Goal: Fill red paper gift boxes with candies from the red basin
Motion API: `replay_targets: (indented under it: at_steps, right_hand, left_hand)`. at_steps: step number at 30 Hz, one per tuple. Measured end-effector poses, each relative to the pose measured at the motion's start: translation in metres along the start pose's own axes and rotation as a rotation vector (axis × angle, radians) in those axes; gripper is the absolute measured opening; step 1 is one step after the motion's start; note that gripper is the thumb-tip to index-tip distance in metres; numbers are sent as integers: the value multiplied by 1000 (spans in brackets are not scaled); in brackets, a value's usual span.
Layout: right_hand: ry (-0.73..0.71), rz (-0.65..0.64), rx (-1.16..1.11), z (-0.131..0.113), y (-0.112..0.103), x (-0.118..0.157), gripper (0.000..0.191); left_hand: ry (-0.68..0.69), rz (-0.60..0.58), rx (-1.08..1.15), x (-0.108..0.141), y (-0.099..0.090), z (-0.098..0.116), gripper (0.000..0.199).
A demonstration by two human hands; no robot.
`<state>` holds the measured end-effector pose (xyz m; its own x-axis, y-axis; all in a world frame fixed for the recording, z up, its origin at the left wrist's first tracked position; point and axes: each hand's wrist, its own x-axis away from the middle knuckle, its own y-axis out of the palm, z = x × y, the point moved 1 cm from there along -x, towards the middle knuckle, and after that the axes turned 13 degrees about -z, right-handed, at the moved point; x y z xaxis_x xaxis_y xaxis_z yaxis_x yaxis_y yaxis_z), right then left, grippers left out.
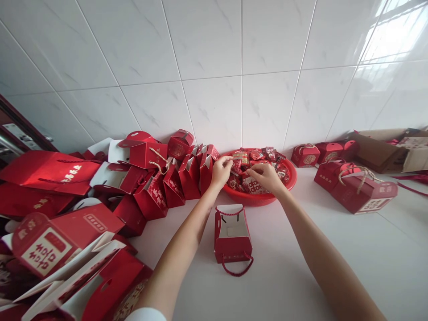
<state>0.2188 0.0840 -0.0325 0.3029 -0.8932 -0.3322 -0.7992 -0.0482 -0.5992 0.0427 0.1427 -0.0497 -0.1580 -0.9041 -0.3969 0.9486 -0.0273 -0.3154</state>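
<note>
A red plastic basket (257,199) full of small wrapped candies (257,154) stands against the tiled wall. At its left side is my left hand (222,171), fingers curled together on a candy wrapper. My right hand (266,176) reaches in over the right part, thumb and fingers pinched at a red candy packet with white print (252,185). The fingers partly cover what each hand grips. Between my forearms, in front of the basket, sits an open red gift box (233,249) with dark red cord handles; its pale inside shows a few dark strips.
Several red gift boxes and bags (155,196) crowd the left side, some open. More closed boxes with rope handles (363,191) stand at the right. Behind them is an open cardboard carton (379,154), with dark red ribbon (414,189) nearby. White tiles rise behind the white tabletop (267,267).
</note>
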Motion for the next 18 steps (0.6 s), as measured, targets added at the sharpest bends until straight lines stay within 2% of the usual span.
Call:
replay_targets:
  at_steps: [2, 5, 7, 12, 15, 18]
  right_hand:
    - [27, 104, -1, 2, -1, 0, 33]
    - [127, 375, 56, 7, -5, 1, 24]
    - [231, 446, 144, 10, -5, 1, 27]
    - [351, 262, 300, 16, 0, -4, 46]
    - [399, 140, 380, 15, 2, -4, 45]
    - [428, 97, 426, 14, 3, -4, 43]
  left_hand:
    - [-9, 12, -27, 1, -1, 2, 18]
    - [-24, 8, -91, 2, -1, 5, 18]
    - [-30, -17, -121, 2, 0, 6, 17]
    - [-22, -121, -137, 0, 5, 8, 22]
    - [9, -202, -141, 0, 6, 7, 30]
    - [50, -247, -164, 0, 6, 6, 39]
